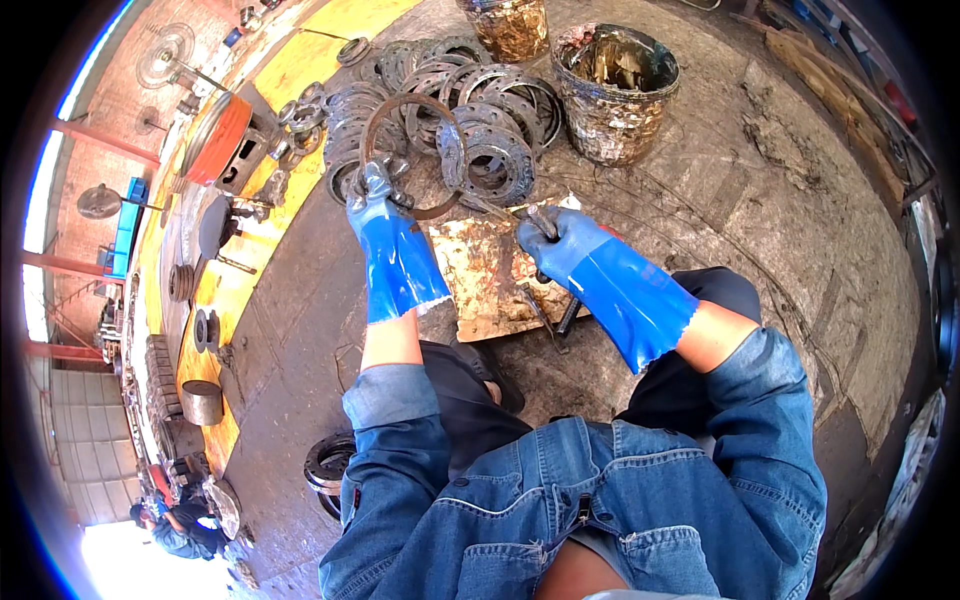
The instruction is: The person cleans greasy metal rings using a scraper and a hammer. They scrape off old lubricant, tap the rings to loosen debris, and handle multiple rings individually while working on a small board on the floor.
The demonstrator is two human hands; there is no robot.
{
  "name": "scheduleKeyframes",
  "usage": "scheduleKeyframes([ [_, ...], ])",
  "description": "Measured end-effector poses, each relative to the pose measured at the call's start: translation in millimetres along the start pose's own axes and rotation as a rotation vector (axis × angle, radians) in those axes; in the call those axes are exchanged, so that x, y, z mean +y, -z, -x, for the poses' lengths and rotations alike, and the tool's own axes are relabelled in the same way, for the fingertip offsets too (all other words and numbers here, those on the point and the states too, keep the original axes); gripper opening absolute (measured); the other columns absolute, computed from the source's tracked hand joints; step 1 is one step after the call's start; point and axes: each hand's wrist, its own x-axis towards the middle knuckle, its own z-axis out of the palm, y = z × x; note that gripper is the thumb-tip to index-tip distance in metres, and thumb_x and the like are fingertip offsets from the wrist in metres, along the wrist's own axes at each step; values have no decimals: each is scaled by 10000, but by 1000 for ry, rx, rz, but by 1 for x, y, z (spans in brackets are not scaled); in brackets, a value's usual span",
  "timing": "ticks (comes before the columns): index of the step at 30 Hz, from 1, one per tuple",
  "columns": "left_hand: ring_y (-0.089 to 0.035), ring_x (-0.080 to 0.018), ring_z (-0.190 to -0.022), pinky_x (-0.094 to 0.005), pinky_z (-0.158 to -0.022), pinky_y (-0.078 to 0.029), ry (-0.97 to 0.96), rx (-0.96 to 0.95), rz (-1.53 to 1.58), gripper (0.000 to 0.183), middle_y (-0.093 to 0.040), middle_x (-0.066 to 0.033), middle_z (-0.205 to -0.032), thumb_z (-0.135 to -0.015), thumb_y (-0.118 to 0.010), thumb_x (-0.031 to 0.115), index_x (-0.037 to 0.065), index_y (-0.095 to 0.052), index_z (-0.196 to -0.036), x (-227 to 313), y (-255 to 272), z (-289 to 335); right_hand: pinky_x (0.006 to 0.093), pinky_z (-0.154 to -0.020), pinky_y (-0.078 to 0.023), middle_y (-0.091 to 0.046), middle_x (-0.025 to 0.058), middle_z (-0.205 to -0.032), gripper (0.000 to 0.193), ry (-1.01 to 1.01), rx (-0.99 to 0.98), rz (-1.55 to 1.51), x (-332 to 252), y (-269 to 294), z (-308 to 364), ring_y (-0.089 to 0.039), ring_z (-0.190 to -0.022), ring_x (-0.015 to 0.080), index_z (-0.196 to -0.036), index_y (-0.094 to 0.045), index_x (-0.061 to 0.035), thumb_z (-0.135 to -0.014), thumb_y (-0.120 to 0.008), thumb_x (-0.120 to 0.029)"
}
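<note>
My left hand (374,205), in a blue rubber glove, is closed on the lower left side of a thin rusty metal ring (460,150), which it holds up tilted over the board. My right hand (565,240), gloved the same way, is closed round a slim hand tool (492,208). The tool's narrow end points left toward the ring's lower edge; whether it touches cannot be told, and its exact kind is unclear. Just beyond the ring lies a pile of dark, greasy flanged metal rings (490,165). Below my hands is a stained board (480,295).
Two grimy buckets stand beyond, one open bucket (615,120) at right and another bucket (507,30) farther off. Dark-handled tools (568,316) lie at the board's near edge. More rings (328,465) sit by my left leg. Machine parts (202,402) line a yellow strip; another person (180,530) is far left.
</note>
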Motion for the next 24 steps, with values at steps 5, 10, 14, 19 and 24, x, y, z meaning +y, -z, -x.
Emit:
scheduleKeyframes([
  [5, -616, -196, -621, -263, -492, -503, 48, 37, 38, 187, -647, -109, -869, -894, -532, 29, 0, -606, -1063, -5, 4, -8, 331, -758, -505, -679, 158, -928, 371, 89, 123, 239, 10, -4, -1, -661, -842, 253, -1135, -592, -15, -900, -568, -302],
  [10, -470, -154, -441, -285, -366, -326, 129, 136, 124, 93, -626, -59, -713, -873, -596, 101, 118, -598, -964, -14, 22, -31, 428, -787, -512, -652, 196, -1015, 436, 207, 140, 463, 1, -3, 11, -637, -921, 356, -1217, -538, -89, -857, -582, -330],
  [14, -456, -165, -440, -307, -380, -330, 286, 130, 106, 93, -604, -46, -699, -914, -529, 162, 171, -587, -985, -11, 23, -34, 460, -746, -521, -631, 199, -1011, 440, 261, 143, 670, 0, 1, 12, -637, -889, 369, -1189, -511, -84, -815, -607, -296],
  [19, -441, -178, -453, -333, -407, -338, 354, 62, 164, 125, -607, -40, -753, -926, -488, 208, 215, -571, -1020, -4, 31, -29, 460, -717, -526, -622, 201, -960, 442, 298, 135, 810, 0, 6, 7, -640, -859, 374, -1142, -502, -37, -794, -644, -271],
  [24, -434, -171, -462, -326, -414, -312, 407, -19, 213, 162, -601, -15, -789, -858, -524, 245, 219, -568, -1012, -3, 36, -23, 463, -712, -527, -619, 202, -960, 493, 374, 169, 870, 15, 8, 2, -637, -845, 381, -1154, -498, -23, -775, -676, -282],
])
